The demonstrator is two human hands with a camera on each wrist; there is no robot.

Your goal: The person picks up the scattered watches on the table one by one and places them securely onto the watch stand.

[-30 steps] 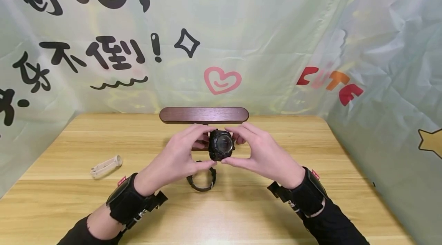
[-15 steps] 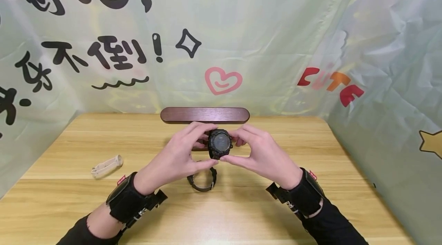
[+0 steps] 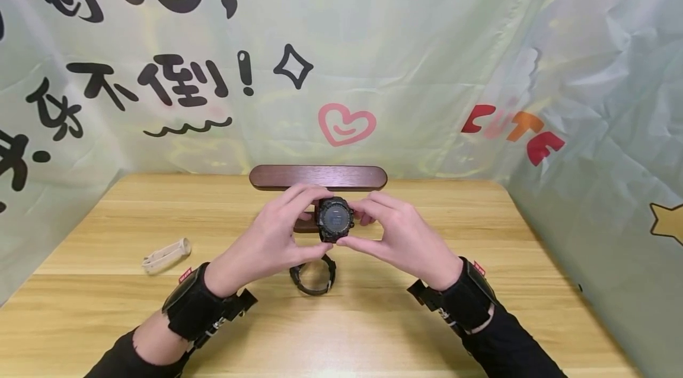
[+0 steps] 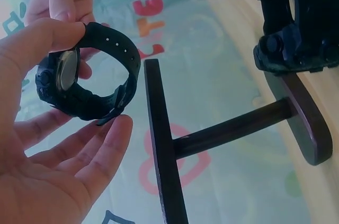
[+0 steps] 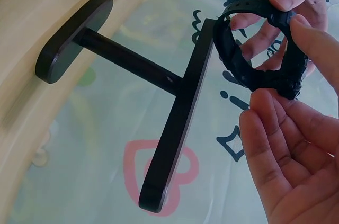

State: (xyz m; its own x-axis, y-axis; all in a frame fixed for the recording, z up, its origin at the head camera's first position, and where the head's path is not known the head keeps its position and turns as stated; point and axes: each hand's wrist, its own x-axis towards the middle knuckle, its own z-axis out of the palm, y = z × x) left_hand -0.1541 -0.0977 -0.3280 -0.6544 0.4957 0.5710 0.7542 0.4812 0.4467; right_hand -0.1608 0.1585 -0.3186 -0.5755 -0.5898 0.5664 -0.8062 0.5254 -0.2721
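Pale green cloth (image 3: 405,58) with bold lettering hangs behind a wood table (image 3: 437,330); at the table's left a white band (image 3: 173,251) lies well apart from both hands, untouched; next comes the left hand (image 3: 272,233), a black cuff (image 3: 193,305) on its wrist, its fingers and thumb gripping a watch (image 3: 335,219) from above and below; nearer the person, a black ring (image 3: 312,291) rests on the table, also untouched; beyond the hands is a dark rack (image 3: 318,176), whose bar, post and foot show in both wrist views; the watch is in the air between the hands, its round face turned towards the head view, its strap making a loop, near the end of the rack's bar but not on it; at its right side the right hand (image 3: 395,233), likewise cuffed, pinches it between thumb and fingers; further right, the cloth carries coloured letters. As far as the work shows, picking up this watch is done and both hands have it secure; letting it go is not yet done, and the white band and black ring seem to have had no handling at this point.
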